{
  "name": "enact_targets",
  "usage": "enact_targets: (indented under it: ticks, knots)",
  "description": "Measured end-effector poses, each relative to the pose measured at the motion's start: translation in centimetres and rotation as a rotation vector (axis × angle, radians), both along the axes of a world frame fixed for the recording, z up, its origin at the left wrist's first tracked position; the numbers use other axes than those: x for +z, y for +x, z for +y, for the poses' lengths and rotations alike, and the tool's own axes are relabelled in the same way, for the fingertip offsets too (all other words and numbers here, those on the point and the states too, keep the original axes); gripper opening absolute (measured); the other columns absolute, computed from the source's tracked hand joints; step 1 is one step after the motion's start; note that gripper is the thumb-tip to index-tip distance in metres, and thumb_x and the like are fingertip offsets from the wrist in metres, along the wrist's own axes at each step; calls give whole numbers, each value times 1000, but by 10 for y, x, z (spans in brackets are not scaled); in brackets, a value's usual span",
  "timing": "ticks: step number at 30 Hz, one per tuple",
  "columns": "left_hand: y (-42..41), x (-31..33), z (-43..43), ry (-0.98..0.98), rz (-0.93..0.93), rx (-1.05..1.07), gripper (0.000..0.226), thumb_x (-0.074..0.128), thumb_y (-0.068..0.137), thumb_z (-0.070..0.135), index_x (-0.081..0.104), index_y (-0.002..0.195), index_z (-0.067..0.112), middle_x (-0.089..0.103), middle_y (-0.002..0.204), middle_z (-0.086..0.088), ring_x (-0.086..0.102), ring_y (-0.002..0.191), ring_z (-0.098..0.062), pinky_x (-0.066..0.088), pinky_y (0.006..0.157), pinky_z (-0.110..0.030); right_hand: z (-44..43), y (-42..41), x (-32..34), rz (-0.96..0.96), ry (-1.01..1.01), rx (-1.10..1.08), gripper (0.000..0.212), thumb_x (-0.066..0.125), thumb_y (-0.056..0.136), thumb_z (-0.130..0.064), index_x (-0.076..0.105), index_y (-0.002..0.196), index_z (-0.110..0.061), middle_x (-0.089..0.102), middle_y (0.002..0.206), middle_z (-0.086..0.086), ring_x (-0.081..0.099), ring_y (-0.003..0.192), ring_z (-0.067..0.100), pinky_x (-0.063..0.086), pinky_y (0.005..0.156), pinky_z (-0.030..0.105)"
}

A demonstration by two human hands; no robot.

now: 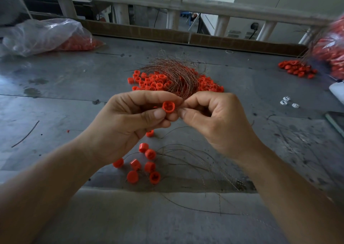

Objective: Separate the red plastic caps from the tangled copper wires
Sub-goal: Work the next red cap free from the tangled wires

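Observation:
My left hand (pixel 130 117) pinches a red plastic cap (pixel 168 106) between thumb and fingers, its hollow side facing me. Right beside it, my right hand (pixel 210 117) pinches the near end of a bundle of tangled copper wires (pixel 178 76), which fans away over a pile of red caps (pixel 154 81) in the middle of the grey table (pixel 65 87). Below my hands lie several loose red caps (pixel 147 161) and a few thin stray wires (pixel 195 160).
A clear plastic bag of red caps (pixel 46 35) lies at the back left. Another bag of caps (pixel 331 50) with a small spilled pile (pixel 297 68) sits at the far right. Three small white pieces (pixel 288 103) lie to the right. A wooden railing (pixel 167 3) borders the table's far side.

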State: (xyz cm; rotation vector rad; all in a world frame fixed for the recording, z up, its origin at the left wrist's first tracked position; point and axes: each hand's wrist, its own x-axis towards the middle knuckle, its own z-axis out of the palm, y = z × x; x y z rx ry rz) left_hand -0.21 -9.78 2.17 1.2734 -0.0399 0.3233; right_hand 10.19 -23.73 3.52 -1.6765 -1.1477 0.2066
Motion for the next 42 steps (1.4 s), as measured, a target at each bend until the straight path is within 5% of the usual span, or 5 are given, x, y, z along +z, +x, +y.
enact_targets:
  ticks: [13, 19, 24, 32, 42]
  knots:
    - [3, -1, -3, -158, 42, 17, 24, 64, 56, 8, 76, 77, 11, 72, 76, -7, 70, 71, -12, 54, 61, -15, 0, 0, 0, 58, -68, 24, 18, 65, 78, -2, 59, 75, -19, 57, 65, 6, 49, 58, 14, 45, 53, 34]
    - [2, -1, -3, -162, 51, 20, 24, 64, 57, 7, 76, 78, 10, 72, 78, -6, 70, 73, -13, 54, 63, -16, -11, 33, 10, 98, -3, -186, 5, 55, 70, -26, 59, 72, -27, 61, 66, -6, 56, 64, 9, 46, 59, 25]
    - [-1, 0, -5, -114, 66, 34, 25, 64, 56, 9, 76, 78, 11, 73, 78, -7, 70, 73, -14, 54, 63, -16, -14, 66, -3, -156, -176, -465, 22, 61, 82, -14, 56, 67, -29, 55, 59, -13, 51, 54, -5, 36, 52, 5]
    - [-2, 0, -5, -87, 77, 44, 25, 65, 56, 10, 76, 78, 13, 73, 79, -7, 70, 74, -14, 54, 63, -17, -1, 68, -28, -344, -454, -302, 21, 61, 85, -11, 70, 101, -22, 53, 85, -15, 45, 71, -5, 32, 64, -4]
    - [-2, 1, -5, -99, 84, 30, 25, 65, 55, 10, 76, 77, 12, 73, 78, -7, 70, 72, -14, 54, 62, -16, 10, 70, -38, -400, -484, -303, 3, 65, 83, -14, 63, 84, -15, 53, 88, -5, 47, 78, 6, 32, 66, 16]
